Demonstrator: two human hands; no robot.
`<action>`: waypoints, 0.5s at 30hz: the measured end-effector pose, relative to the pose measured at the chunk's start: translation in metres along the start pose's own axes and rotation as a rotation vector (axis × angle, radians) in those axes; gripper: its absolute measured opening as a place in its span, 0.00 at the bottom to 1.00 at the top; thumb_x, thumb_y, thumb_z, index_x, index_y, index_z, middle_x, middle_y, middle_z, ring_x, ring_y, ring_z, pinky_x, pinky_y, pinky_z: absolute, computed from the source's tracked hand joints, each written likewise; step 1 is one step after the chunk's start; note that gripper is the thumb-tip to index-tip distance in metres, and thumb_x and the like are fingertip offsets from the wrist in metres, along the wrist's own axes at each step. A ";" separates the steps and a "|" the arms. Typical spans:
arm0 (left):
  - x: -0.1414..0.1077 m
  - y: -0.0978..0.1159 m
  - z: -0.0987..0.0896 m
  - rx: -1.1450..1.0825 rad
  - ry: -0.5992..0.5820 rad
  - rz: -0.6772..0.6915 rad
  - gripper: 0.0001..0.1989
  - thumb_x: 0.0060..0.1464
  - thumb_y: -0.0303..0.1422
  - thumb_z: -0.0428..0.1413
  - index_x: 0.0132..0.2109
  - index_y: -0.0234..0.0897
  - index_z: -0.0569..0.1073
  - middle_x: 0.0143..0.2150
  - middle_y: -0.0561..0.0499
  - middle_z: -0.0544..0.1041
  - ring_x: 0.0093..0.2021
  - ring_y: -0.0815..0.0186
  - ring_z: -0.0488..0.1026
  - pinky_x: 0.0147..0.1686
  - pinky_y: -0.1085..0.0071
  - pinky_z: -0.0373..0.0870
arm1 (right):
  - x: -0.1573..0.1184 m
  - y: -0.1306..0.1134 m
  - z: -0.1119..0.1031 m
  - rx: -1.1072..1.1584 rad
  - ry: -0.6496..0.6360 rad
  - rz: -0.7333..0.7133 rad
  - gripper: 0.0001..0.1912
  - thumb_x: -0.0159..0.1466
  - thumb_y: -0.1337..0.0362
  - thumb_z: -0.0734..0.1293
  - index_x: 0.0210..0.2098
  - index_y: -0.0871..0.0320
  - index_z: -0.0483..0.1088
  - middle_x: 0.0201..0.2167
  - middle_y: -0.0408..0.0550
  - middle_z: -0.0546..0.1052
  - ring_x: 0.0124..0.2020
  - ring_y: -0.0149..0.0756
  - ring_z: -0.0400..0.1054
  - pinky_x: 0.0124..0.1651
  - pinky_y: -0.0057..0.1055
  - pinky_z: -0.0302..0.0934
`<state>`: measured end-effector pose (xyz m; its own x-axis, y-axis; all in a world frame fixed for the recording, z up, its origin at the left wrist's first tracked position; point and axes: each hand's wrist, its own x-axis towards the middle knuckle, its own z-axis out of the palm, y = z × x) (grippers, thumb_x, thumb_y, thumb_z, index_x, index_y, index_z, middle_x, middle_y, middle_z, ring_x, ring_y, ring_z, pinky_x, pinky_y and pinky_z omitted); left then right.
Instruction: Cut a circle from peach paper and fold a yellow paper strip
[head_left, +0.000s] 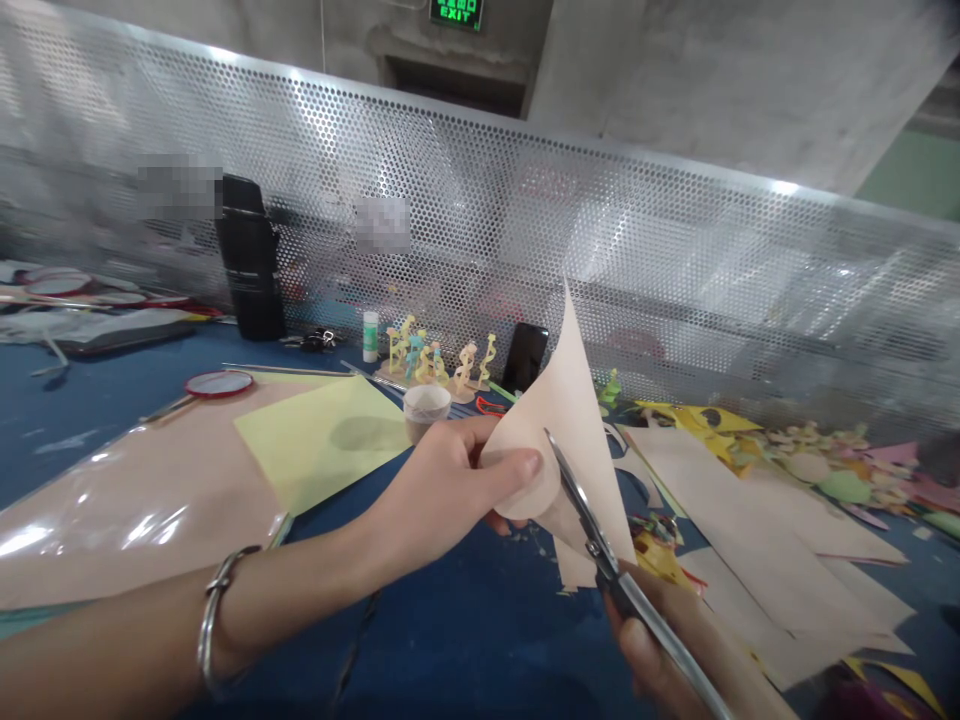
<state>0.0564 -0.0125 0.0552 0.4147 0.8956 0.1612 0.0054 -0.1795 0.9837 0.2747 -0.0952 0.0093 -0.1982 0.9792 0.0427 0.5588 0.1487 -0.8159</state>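
Note:
My left hand (457, 480), with a silver bangle on its wrist, pinches a pale cream sheet of paper (577, 400) between thumb and fingers. The sheet stands upright with a pointed top, and its lower left part is cut to a rounded edge. In my right hand (660, 630) are dark-handled metal scissors (592, 540). Their blades point up and left and lie against the paper beside the rounded part. Some fingers of my right hand are hidden behind the scissors.
Behind the hands are a small white cup (426, 403), paper figures (435, 358), a glue stick (370, 337) and a phone (525, 357). Yellow paper (322, 440) lies left; cream sheets (757, 530) and scraps lie right. A black bottle (251, 265) stands by the perforated metal screen (465, 200).

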 end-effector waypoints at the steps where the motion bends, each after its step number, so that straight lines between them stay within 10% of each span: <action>1: 0.000 -0.001 0.000 0.004 -0.004 0.008 0.09 0.54 0.38 0.57 0.31 0.37 0.72 0.23 0.56 0.74 0.21 0.71 0.69 0.21 0.77 0.69 | 0.000 -0.001 0.000 -0.014 -0.003 0.000 0.22 0.60 0.44 0.64 0.28 0.58 0.65 0.19 0.38 0.61 0.18 0.24 0.54 0.20 0.19 0.53; 15: -0.002 0.002 -0.003 0.098 -0.008 0.042 0.09 0.55 0.38 0.56 0.32 0.37 0.72 0.24 0.56 0.74 0.22 0.71 0.71 0.21 0.77 0.69 | 0.003 -0.013 -0.003 -0.085 0.015 -0.076 0.23 0.58 0.42 0.64 0.25 0.57 0.65 0.17 0.38 0.58 0.19 0.26 0.49 0.20 0.22 0.49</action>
<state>0.0531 -0.0136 0.0571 0.4236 0.8833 0.2010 0.0770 -0.2562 0.9636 0.2695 -0.0940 0.0218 -0.2307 0.9666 0.1116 0.6091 0.2329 -0.7581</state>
